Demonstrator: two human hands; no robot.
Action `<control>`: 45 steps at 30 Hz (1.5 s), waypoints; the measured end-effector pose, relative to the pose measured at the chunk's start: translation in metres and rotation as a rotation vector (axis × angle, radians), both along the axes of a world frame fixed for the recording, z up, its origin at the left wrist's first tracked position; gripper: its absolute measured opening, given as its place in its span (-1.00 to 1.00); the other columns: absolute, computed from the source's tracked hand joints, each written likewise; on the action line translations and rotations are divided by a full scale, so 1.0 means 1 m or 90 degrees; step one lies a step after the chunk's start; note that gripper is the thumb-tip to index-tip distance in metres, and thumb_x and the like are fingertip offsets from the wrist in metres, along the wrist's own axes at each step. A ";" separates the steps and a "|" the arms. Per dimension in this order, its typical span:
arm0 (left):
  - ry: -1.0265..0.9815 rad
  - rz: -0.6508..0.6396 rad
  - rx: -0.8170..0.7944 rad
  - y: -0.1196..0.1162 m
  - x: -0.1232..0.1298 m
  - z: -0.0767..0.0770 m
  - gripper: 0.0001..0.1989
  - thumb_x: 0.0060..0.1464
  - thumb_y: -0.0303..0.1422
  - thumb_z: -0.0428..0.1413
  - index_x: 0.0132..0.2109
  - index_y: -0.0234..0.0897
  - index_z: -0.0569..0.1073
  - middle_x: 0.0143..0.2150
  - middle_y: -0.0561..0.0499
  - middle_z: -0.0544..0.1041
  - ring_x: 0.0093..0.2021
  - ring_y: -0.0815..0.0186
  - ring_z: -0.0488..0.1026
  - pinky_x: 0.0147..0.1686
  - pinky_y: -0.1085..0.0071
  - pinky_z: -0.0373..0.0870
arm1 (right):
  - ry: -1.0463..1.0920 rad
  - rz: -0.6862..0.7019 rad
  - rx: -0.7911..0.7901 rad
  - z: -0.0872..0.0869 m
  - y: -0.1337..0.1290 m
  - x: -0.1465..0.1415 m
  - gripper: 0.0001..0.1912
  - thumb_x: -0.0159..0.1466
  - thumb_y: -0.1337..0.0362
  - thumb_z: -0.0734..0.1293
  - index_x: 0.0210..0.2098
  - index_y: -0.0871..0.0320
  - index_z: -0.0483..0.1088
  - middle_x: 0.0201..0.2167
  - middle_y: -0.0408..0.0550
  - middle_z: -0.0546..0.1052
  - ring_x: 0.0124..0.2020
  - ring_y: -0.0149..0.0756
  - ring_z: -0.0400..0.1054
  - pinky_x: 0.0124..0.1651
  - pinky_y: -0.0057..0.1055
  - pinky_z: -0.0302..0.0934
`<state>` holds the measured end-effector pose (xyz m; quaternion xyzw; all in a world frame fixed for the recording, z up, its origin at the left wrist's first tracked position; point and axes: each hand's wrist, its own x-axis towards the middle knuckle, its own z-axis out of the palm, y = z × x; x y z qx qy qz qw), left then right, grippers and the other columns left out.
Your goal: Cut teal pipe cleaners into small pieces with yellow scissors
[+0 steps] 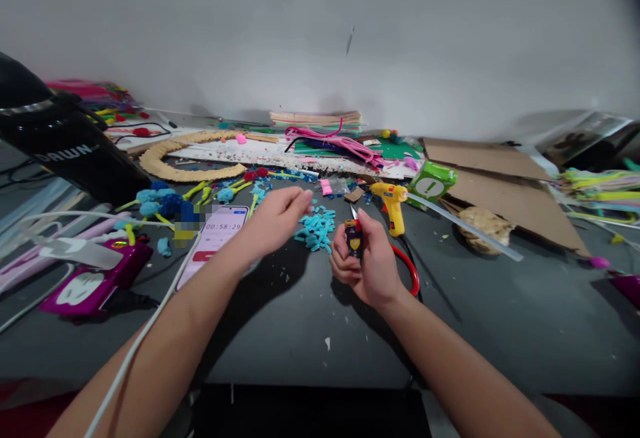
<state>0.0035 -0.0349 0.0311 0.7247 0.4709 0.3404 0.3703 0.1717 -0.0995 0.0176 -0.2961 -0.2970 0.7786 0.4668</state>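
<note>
My right hand (367, 261) is wrapped round a pair of pliers (354, 237) with a pointed metal tip, a black and yellow label and a red handle curving out behind the hand. The tip points up and away from me. My left hand (285, 215) hovers at the left edge of a pile of small light-blue cut pieces (317, 228). Its fingers are bent and pressed together; whether anything is between them is hidden. A pink piece (326, 187) lies just beyond the pile.
A yellow glue gun (393, 205) with a long glue stick stands right of the pile, by a green box (433, 181) and cardboard (510, 205). Leftward are a phone (213, 235) running a timer, a purple power bank (100, 278), a white cable and a black bottle (75, 145).
</note>
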 end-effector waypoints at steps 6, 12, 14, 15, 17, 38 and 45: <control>0.432 0.099 0.053 0.035 -0.052 -0.004 -0.67 0.20 -0.15 -0.07 -0.41 -0.23 0.37 -0.44 -0.03 0.46 -0.42 0.26 0.34 -0.44 0.41 0.08 | -0.030 -0.002 0.005 0.000 0.000 0.002 -0.43 0.30 -0.14 0.15 -0.63 0.16 0.24 -0.79 -0.32 0.02 -0.74 -0.57 -0.24 -0.68 -0.57 -0.33; 0.474 0.118 0.012 0.045 -0.064 -0.015 -0.74 0.13 -0.23 -0.05 -0.42 -0.24 0.39 -0.40 -0.09 0.51 -0.36 0.20 0.39 -0.42 0.39 0.12 | -0.052 -0.005 0.016 -0.001 0.001 0.004 -0.43 0.31 -0.14 0.15 -0.62 0.16 0.25 -0.79 -0.31 0.04 -0.74 -0.56 -0.22 -0.68 -0.57 -0.30; 0.472 0.104 -0.026 0.047 -0.066 -0.018 -0.79 0.08 -0.26 -0.02 -0.43 -0.24 0.40 -0.41 -0.07 0.50 -0.36 0.20 0.40 -0.41 0.40 0.14 | -0.058 -0.008 0.019 -0.001 0.001 0.004 -0.44 0.31 -0.12 0.15 -0.62 0.16 0.26 -0.78 -0.31 0.04 -0.74 -0.56 -0.22 -0.68 -0.57 -0.30; 0.470 0.097 -0.042 0.048 -0.067 -0.019 -0.81 0.06 -0.28 -0.01 -0.43 -0.23 0.40 -0.42 -0.06 0.50 -0.36 0.20 0.40 -0.40 0.40 0.15 | -0.061 -0.008 0.019 -0.001 0.001 0.004 -0.44 0.31 -0.12 0.15 -0.62 0.16 0.26 -0.78 -0.31 0.04 -0.74 -0.55 -0.21 -0.68 -0.57 -0.29; 0.463 0.088 -0.057 0.049 -0.068 -0.020 -0.84 0.02 -0.30 0.01 -0.44 -0.23 0.40 -0.44 -0.04 0.49 -0.38 0.21 0.40 -0.40 0.40 0.16 | -0.069 -0.009 0.020 -0.001 0.000 0.004 -0.44 0.31 -0.13 0.15 -0.62 0.16 0.25 -0.79 -0.31 0.04 -0.74 -0.55 -0.21 -0.68 -0.57 -0.29; 0.406 0.182 0.017 0.047 -0.072 -0.016 -0.71 0.00 -0.10 0.12 -0.37 -0.23 0.55 -0.42 -0.07 0.57 -0.40 0.22 0.45 -0.42 0.38 0.24 | -0.107 -0.013 0.032 0.000 0.001 0.005 -0.43 0.32 -0.12 0.15 -0.63 0.16 0.27 -0.79 -0.30 0.05 -0.75 -0.55 -0.18 -0.69 -0.56 -0.27; 0.169 0.163 0.026 0.041 -0.056 -0.011 -0.62 0.05 -0.09 0.12 -0.15 -0.30 0.57 -0.34 -0.09 0.61 -0.37 0.24 0.51 -0.34 0.39 0.37 | -0.105 -0.011 0.025 0.001 0.001 0.004 -0.44 0.31 -0.12 0.15 -0.62 0.16 0.27 -0.79 -0.30 0.05 -0.75 -0.55 -0.18 -0.69 -0.57 -0.27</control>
